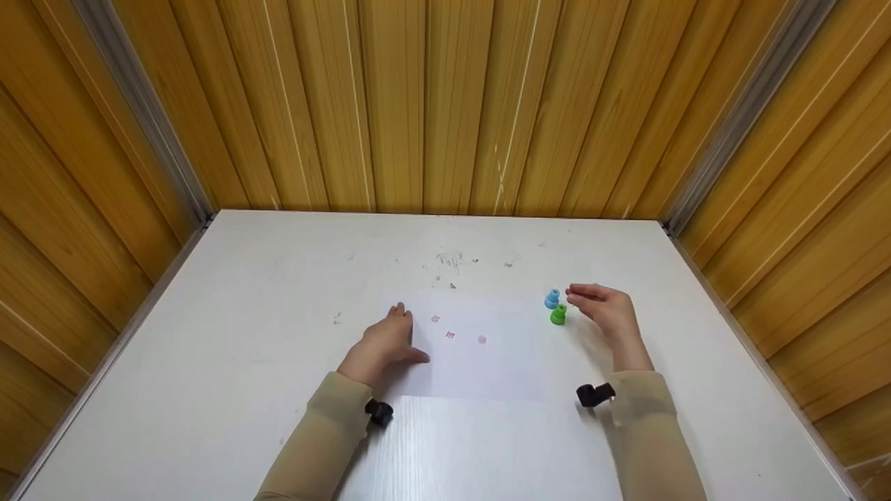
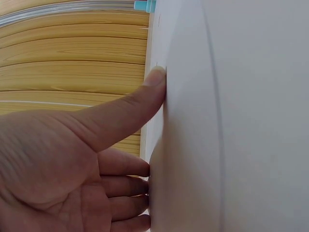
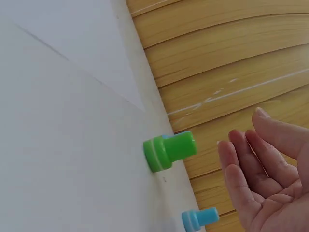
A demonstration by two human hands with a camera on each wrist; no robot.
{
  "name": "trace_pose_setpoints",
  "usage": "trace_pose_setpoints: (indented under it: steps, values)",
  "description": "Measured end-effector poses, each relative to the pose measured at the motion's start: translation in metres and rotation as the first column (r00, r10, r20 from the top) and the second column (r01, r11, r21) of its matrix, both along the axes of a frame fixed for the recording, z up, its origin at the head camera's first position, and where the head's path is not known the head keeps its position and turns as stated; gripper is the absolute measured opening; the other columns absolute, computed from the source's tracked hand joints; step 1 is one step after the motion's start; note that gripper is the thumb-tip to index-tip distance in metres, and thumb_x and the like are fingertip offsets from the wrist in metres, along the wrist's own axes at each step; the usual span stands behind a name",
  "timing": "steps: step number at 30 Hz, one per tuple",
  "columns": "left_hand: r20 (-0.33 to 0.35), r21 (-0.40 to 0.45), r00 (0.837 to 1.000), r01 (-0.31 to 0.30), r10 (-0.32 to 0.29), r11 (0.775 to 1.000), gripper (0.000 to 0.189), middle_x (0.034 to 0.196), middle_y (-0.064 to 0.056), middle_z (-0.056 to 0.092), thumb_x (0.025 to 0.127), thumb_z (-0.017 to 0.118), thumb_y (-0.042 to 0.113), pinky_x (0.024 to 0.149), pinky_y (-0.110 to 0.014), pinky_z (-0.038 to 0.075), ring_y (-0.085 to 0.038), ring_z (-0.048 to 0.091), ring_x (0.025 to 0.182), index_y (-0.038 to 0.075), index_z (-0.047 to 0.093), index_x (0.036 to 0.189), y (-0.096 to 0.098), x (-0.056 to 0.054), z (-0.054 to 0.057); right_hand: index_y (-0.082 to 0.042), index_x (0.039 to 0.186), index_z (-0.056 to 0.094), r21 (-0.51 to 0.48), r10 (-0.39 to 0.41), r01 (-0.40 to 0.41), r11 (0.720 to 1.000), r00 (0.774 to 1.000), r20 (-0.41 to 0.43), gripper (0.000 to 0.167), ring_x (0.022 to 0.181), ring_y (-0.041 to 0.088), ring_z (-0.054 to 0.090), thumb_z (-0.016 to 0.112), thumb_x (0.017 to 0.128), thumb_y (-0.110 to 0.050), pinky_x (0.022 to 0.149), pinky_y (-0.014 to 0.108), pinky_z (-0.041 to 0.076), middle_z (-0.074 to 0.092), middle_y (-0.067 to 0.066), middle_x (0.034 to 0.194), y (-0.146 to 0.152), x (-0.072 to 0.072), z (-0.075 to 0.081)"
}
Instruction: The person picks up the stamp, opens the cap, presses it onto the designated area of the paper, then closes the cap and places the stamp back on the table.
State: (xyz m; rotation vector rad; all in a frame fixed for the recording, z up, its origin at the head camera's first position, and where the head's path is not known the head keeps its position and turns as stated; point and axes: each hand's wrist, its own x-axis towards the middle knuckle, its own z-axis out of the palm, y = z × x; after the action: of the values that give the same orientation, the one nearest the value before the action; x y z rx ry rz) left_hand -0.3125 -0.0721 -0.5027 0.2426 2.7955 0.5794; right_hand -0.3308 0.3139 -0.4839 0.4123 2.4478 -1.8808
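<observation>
A white sheet of paper (image 1: 501,369) lies on the table, bearing three small red stamped marks. My left hand (image 1: 384,342) rests on its left side; the left wrist view shows the thumb (image 2: 154,77) and fingertips touching the surface, nothing gripped. To the paper's right stand a light blue toy stamp (image 1: 552,299) and a green toy stamp (image 1: 558,314). Just right of them my right hand (image 1: 607,309) hovers, fingers loosely bent, holding nothing. The right wrist view shows the green stamp partly covering a blue one, with another light blue stamp (image 3: 200,219) lower down.
The white table (image 1: 243,278) has dark smudges (image 1: 449,259) beyond the paper. Yellow wood-patterned panels (image 1: 452,104) rise at the back and both sides, joined by grey metal corner posts. Black wrist cameras (image 1: 595,395) sit at the sleeves.
</observation>
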Motion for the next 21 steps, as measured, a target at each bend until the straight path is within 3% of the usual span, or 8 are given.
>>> trace_pose_setpoints:
  steps: [3, 6, 9, 12, 18, 21]
  values:
    - [0.002, 0.002, 1.000, -0.005, 0.005, 1.000, 0.101, 0.167, -0.025, 0.026, 0.080, 0.090, 0.034, 0.128, -0.047, 0.029, -0.035, 0.024, 0.158, -0.007, 0.037, 0.154, 0.001, 0.000, 0.000, 0.000, 0.137, 0.064, 0.004, 0.004, -0.004, 1.000, 1.000, 0.002, 0.047, 0.128, 0.018, 0.061, 0.075, 0.095, -0.016, 0.100, 0.015, 0.053, 0.068, 0.009, 0.137, -0.004, -0.002, -0.009]
    - [0.004, 0.006, 1.000, -0.005, 0.005, 1.000, 0.101, 0.167, -0.026, 0.026, 0.079, 0.090, 0.033, 0.128, -0.047, 0.029, -0.035, 0.025, 0.158, -0.008, 0.037, 0.154, 0.000, 0.000, 0.000, 0.000, 0.137, 0.064, 0.018, 0.009, -0.010, 1.000, 1.000, 0.016, 0.045, 0.137, 0.027, 0.056, 0.074, 0.096, -0.015, 0.110, 0.025, 0.051, 0.065, 0.014, 0.141, -0.007, -0.004, -0.016]
    - [0.005, 0.009, 1.000, -0.002, 0.001, 1.000, 0.101, 0.167, -0.026, 0.026, 0.079, 0.090, 0.034, 0.129, -0.046, 0.027, -0.035, 0.024, 0.158, -0.008, 0.037, 0.154, -0.001, 0.000, 0.001, 0.000, 0.139, 0.062, 0.003, 0.022, -0.022, 1.000, 0.999, 0.041, 0.045, 0.140, 0.031, 0.053, 0.073, 0.097, -0.014, 0.118, 0.037, 0.045, 0.062, 0.017, 0.145, -0.009, -0.005, -0.020]
    - [0.008, 0.014, 1.000, -0.003, 0.002, 1.000, 0.101, 0.167, -0.026, 0.025, 0.080, 0.090, 0.033, 0.129, -0.044, 0.026, -0.035, 0.024, 0.158, -0.008, 0.036, 0.155, -0.002, 0.000, 0.000, 0.000, 0.138, 0.062, -0.015, 0.031, -0.030, 0.999, 0.998, 0.060, 0.046, 0.138, 0.029, 0.055, 0.074, 0.095, -0.011, 0.120, 0.040, 0.044, 0.059, 0.019, 0.147, -0.010, -0.007, -0.022]
    - [0.012, 0.026, 1.000, -0.005, 0.005, 1.000, 0.101, 0.167, -0.026, 0.025, 0.080, 0.090, 0.032, 0.130, -0.045, 0.026, -0.035, 0.023, 0.159, -0.008, 0.036, 0.155, -0.001, 0.002, 0.000, -0.001, 0.133, 0.067, 0.070, 0.048, -0.052, 0.996, 0.997, 0.065, 0.043, 0.118, 0.018, 0.062, 0.078, 0.092, -0.010, 0.099, 0.023, 0.054, 0.065, 0.017, 0.137, -0.011, -0.008, -0.027]
    - [0.008, 0.020, 1.000, 0.000, 0.000, 1.000, 0.101, 0.167, -0.026, 0.025, 0.080, 0.090, 0.033, 0.129, -0.046, 0.027, -0.036, 0.023, 0.158, -0.008, 0.037, 0.154, -0.001, 0.001, 0.000, -0.002, 0.130, 0.069, 0.127, 0.053, -0.061, 0.990, 0.997, 0.064, 0.041, 0.117, 0.019, 0.063, 0.079, 0.091, -0.011, 0.088, 0.016, 0.054, 0.067, 0.018, 0.134, -0.010, -0.007, -0.028]
